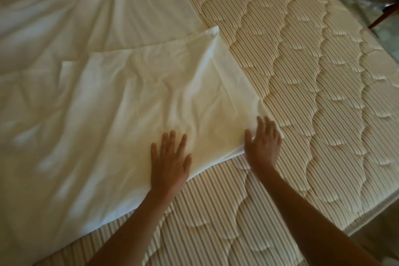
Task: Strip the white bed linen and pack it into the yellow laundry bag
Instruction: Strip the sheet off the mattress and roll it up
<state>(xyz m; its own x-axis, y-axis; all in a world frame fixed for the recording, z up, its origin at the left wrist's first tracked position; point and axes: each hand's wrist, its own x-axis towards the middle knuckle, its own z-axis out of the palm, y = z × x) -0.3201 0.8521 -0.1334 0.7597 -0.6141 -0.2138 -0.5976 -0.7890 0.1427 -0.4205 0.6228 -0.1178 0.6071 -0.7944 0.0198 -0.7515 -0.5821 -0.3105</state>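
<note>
Left hand [170,164] lies spread flat on the white sheet [121,101]; right hand [262,142], fingers spread, presses its corner onto the striped mattress [313,97].

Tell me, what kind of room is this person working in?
Most likely a bedroom, perhaps a hotel or guest room. A wide quilted striped mattress fills the view, a white sheet lies loose across it, and both hands, left hand and right hand, rest on the sheet's corner.
</note>
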